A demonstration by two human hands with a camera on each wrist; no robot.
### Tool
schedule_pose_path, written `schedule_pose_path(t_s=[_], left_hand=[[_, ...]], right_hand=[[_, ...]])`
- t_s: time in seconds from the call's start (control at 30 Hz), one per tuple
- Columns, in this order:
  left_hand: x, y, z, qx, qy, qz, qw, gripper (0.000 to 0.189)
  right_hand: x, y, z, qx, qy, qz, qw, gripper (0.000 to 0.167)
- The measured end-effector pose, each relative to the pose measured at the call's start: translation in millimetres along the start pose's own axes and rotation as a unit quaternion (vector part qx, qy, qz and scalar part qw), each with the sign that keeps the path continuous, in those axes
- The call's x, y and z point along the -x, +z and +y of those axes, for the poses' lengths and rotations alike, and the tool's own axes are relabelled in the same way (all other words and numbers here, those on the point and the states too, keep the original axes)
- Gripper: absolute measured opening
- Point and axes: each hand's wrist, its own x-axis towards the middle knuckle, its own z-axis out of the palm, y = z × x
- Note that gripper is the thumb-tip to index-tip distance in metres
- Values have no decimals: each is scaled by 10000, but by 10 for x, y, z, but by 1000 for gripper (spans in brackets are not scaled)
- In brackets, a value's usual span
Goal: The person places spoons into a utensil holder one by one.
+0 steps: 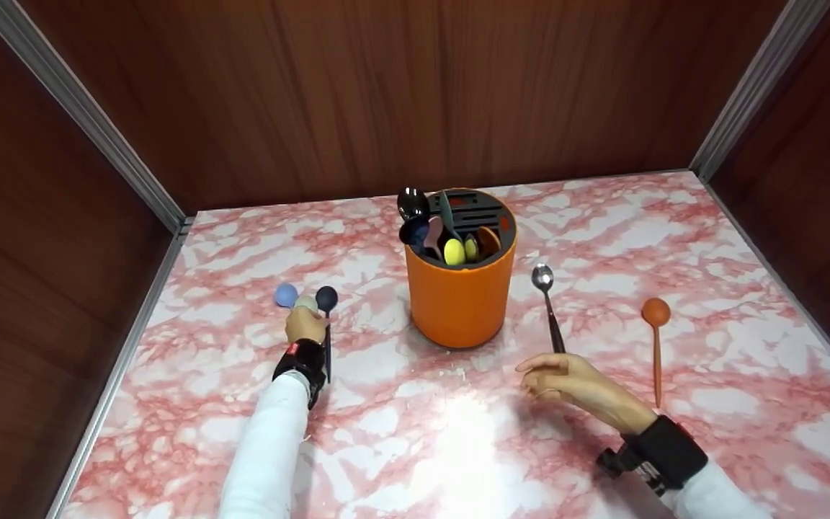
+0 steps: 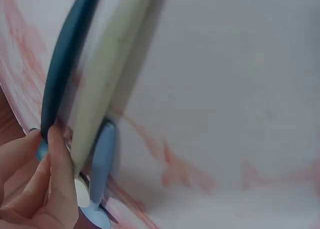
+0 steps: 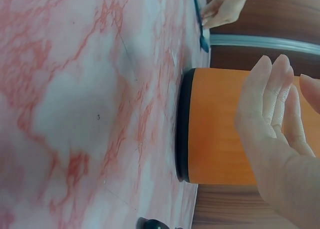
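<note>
At the left of the table, a dark blue spoon (image 1: 326,297) lies beside a pale green spoon (image 1: 306,302) and a light blue spoon (image 1: 285,295), bowls pointing away from me. My left hand (image 1: 305,329) pinches the dark blue spoon near its neck, as the fingertips (image 2: 53,133) on either side of its handle (image 2: 62,64) show in the left wrist view. The hand hides much of the pale green spoon in the head view. On the right, my empty right hand (image 1: 575,380) hovers with loosely bent fingers, near the dark handle of a metal spoon (image 1: 542,278).
An orange utensil holder (image 1: 458,303) with a dark slotted top stands mid-table, several spoons and other utensils sticking out of its front left part. At the far right lies an orange spoon (image 1: 656,313). Wooden panels (image 1: 415,101) close off the back and both sides.
</note>
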Motion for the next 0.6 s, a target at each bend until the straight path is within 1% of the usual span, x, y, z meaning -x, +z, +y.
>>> schedule_pose_path(t_s=[0.03, 0.07, 0.1, 0.13, 0.17, 0.2, 0.23, 0.27, 0.3, 0.33, 0.4, 0.47, 0.53, 0.57, 0.6], left_hand=[[101, -107, 150, 0, 36, 18, 10000, 20], [261, -317, 401, 40, 35, -107, 9999, 18], [398, -487, 618, 47, 67, -121, 9999, 14], [497, -607, 776, 103, 193, -67, 9997, 12], [584, -716, 910, 157, 304, -26, 9994, 11], [633, -765, 985, 198, 401, 58, 9990, 12], [654, -785, 1019, 278, 462, 90, 9985, 13], [655, -804, 1031, 343, 428, -67, 9985, 12], [621, -759, 986, 338, 426, -100, 9985, 11], [578, -694, 926, 344, 423, -110, 9985, 12], [474, -550, 774, 308, 237, -306, 9988, 13], [394, -443, 646, 318, 154, -455, 9983, 16], [347, -341, 547, 352, 278, -218, 9988, 20], [355, -357, 557, 405, 206, -290, 9985, 20], [379, -387, 589, 477, 175, -275, 9983, 19]], right_hand=[[2, -3, 2, -34, 11, -17, 10000, 27], [3, -6, 4, -59, 19, -35, 10000, 27], [4, -6, 6, -72, 30, -34, 10000, 28], [7, -6, 7, -88, 39, -34, 9999, 28], [9, -5, 8, -100, 50, -31, 9999, 28], [10, -4, 9, -107, 55, -24, 9999, 28], [11, -2, 9, -103, 51, -23, 9999, 29], [12, 0, 9, -100, 40, -17, 9999, 28], [13, 4, 8, -84, 29, -9, 10000, 28], [13, 8, 7, -55, 13, -4, 10000, 27], [14, 17, 5, -2, 5, 11, 10000, 26], [14, 27, 1, 47, 9, 36, 10000, 26], [12, 34, 0, 70, 25, 49, 10000, 25], [12, 37, 0, 67, 29, 48, 10000, 26], [11, 38, 2, 59, 26, 44, 10000, 26]])
